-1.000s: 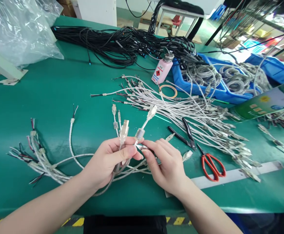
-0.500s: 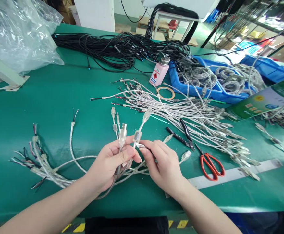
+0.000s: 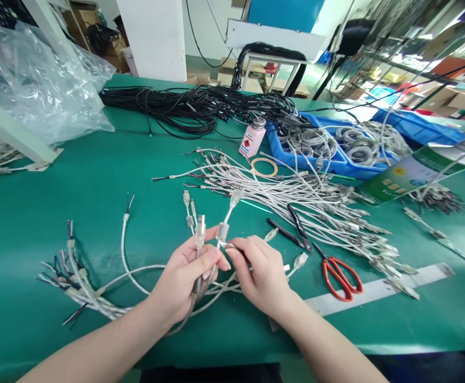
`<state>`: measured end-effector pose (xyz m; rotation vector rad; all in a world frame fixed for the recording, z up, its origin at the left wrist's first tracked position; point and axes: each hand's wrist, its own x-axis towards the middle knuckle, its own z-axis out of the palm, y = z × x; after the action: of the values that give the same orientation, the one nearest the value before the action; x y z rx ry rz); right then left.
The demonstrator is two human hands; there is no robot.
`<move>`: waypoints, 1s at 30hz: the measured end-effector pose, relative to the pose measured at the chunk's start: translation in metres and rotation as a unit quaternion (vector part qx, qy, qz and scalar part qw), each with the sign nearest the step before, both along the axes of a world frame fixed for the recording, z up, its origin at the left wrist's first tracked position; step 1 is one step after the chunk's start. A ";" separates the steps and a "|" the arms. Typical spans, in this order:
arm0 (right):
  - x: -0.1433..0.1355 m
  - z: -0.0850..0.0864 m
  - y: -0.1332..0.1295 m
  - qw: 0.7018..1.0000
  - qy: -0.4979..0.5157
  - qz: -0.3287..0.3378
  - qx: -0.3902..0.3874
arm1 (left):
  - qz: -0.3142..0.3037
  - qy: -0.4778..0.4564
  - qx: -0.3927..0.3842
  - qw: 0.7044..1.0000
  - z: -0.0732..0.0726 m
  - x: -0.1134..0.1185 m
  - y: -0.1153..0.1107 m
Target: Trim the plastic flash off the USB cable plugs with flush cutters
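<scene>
Closed around some clear-jacketed USB cables, my left hand (image 3: 192,271) has a silver USB plug (image 3: 201,232) standing up by its thumb. Another cable end with a clear plug (image 3: 235,197) and a ferrite bead (image 3: 222,232) rises between my hands. My right hand (image 3: 258,268) pinches something small and shiny just below that bead; what it is exactly is too small to tell. Two thinner plugs (image 3: 187,199) stick up behind my left hand. The cables' stripped wire ends (image 3: 62,274) lie at the left on the green table (image 3: 13,223).
White cables (image 3: 272,191) lie beyond my hands, with black-handled pliers (image 3: 296,229), red scissors (image 3: 341,276) and a steel ruler (image 3: 375,287) at right. Behind are a pink bottle (image 3: 253,139), tape ring (image 3: 264,167), blue bins (image 3: 323,159), black cables (image 3: 168,109) and a plastic bag (image 3: 44,85).
The camera view has tilted up, so the table contents appear lower. My hands keep nearly the same hold on the cables.
</scene>
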<state>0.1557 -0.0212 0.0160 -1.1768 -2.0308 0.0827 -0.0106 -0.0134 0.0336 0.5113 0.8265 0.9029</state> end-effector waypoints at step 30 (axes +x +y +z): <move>-0.002 -0.001 -0.002 0.958 0.235 -0.030 -0.158 | -0.014 0.042 0.065 0.997 -0.008 0.008 -0.001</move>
<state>0.1541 -0.0228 0.0149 -1.2662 -1.5932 0.6198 -0.0026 -0.0143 0.0261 0.6772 0.8388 0.9173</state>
